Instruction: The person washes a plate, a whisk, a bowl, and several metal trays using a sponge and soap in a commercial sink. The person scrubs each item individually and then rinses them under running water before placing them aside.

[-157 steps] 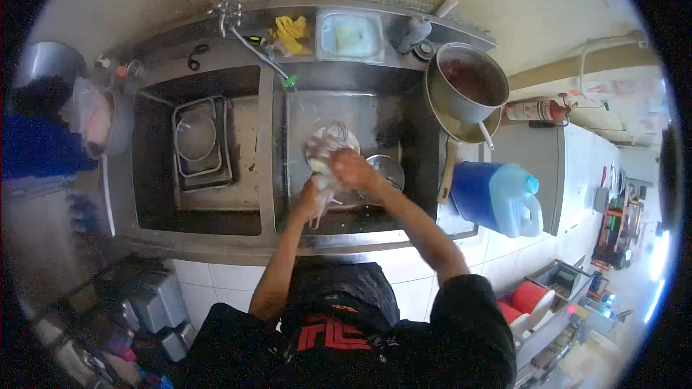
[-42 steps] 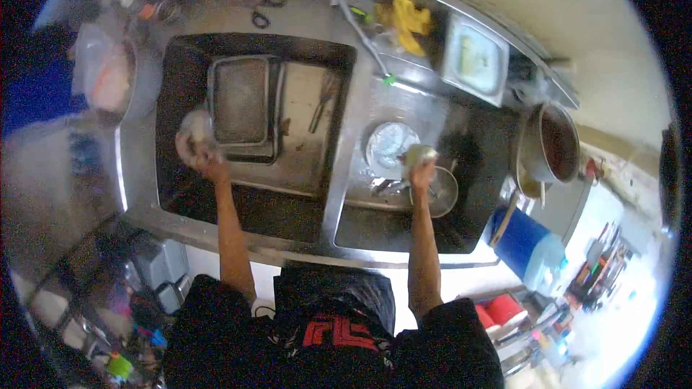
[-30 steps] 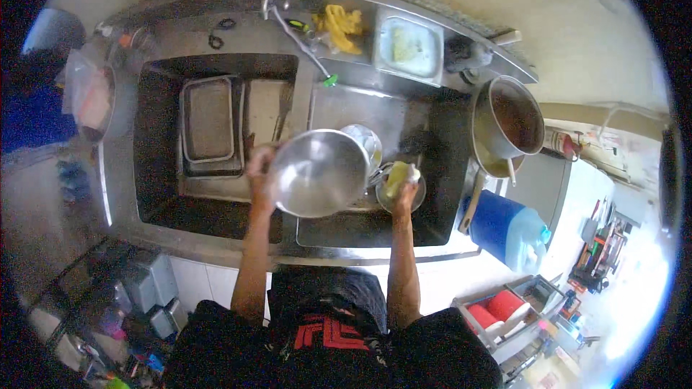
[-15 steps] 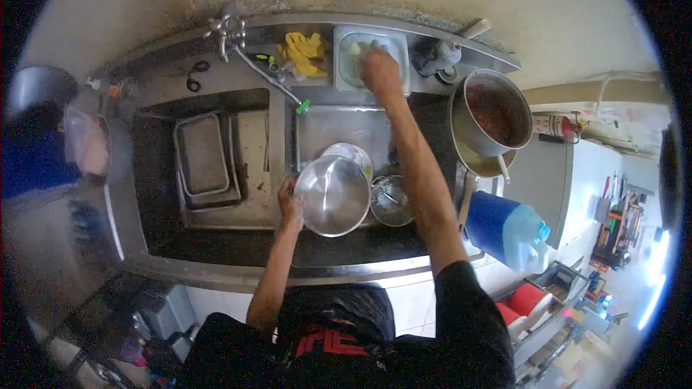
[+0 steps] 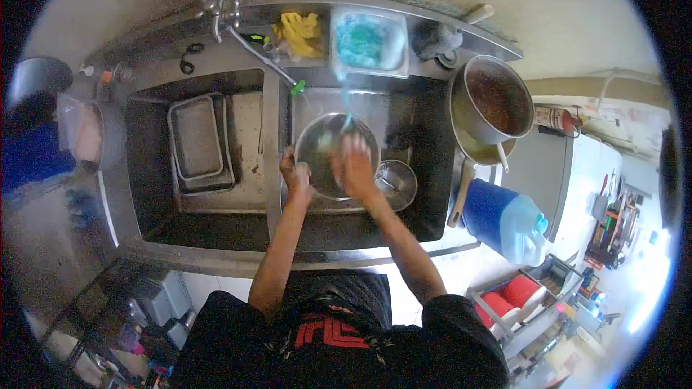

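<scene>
A round metal bowl (image 5: 317, 181) is held over the right-hand sink basin. My left hand (image 5: 296, 176) grips its left rim. My right hand (image 5: 353, 167) is inside the bowl, smeared by motion; a pale yellowish-green patch (image 5: 328, 141) shows beside its fingers, too blurred to name. A turquoise streak of liquid (image 5: 347, 97) runs between the bowl and a rectangular metal tray (image 5: 398, 70) on the back ledge. Foamy turquoise liquid (image 5: 360, 39) fills that tray. A smaller metal bowl (image 5: 405, 186) stands in the basin, just right of the held one.
Flat metal trays (image 5: 194, 137) lie in the left basin. A faucet (image 5: 256, 55) reaches over the divider. Yellow cloth (image 5: 300, 34) sits on the ledge. At the right stand a big pot (image 5: 468, 112) and a blue-labelled jug (image 5: 504, 220).
My right hand has come back from the tray on the ledge into the bowl, and turquoise liquid now trails from the tray. The bowl has shifted slightly up and right.
</scene>
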### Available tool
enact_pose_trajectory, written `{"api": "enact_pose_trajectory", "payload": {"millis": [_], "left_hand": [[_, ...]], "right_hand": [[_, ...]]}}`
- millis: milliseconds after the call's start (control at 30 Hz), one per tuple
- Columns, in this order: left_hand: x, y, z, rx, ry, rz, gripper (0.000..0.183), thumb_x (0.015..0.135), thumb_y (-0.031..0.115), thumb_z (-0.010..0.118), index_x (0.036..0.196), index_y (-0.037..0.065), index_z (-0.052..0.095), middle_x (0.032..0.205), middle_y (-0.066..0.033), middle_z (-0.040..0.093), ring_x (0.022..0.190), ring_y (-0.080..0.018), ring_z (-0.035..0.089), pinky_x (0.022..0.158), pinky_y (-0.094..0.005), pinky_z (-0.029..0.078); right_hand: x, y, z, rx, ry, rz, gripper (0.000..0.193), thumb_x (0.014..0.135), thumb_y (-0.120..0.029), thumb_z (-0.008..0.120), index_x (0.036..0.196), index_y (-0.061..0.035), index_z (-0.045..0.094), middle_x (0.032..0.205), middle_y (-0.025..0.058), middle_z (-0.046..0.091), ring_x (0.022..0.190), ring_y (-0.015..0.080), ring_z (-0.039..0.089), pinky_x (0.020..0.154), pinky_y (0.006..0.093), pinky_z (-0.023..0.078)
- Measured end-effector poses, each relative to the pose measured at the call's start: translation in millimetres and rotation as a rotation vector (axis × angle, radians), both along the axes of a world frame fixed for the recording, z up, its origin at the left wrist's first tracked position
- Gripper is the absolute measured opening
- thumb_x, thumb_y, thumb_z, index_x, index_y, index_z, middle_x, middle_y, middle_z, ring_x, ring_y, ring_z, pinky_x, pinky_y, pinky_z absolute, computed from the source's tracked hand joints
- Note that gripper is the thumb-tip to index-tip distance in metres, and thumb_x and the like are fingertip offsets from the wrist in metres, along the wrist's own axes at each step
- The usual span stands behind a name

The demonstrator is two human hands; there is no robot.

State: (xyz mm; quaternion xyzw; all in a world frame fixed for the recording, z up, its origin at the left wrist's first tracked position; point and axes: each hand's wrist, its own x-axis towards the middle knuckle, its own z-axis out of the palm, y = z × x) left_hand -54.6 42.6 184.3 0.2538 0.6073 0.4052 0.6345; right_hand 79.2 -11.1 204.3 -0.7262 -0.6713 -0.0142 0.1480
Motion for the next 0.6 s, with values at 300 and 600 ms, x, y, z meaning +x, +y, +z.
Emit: {"api": "enact_pose_trajectory", "payload": {"millis": [300,600], "left_hand": [[26,-35,20,-0.008,0.167,-0.027,0.016,0.069,-0.009,0.04,0.075,0.003,0.05,0.058,-0.0009,0.041,0.044,-0.0086,0.038,0.035,-0.0238,0.027],[-10,-39,28,0.028,-0.065,-0.047,0.019,0.074,-0.007,0.04,0.083,0.003,0.053,0.057,0.0005,0.041,0.039,-0.0093,0.04,0.032,-0.0226,0.03]], "right_hand": [[3,-17,-24,-0.015,0.42,-0.035,0.047,0.078,-0.029,0.058,0.116,-0.0032,0.048,0.08,0.0177,0.061,0.065,0.0355,0.059,0.06,0.044,0.049],[-4,-11,13,0.023,0.466,0.253,0.034,0.08,-0.018,0.055,0.111,-0.0042,0.047,0.067,0.0175,0.059,0.058,0.0335,0.058,0.051,0.044,0.046]]}}
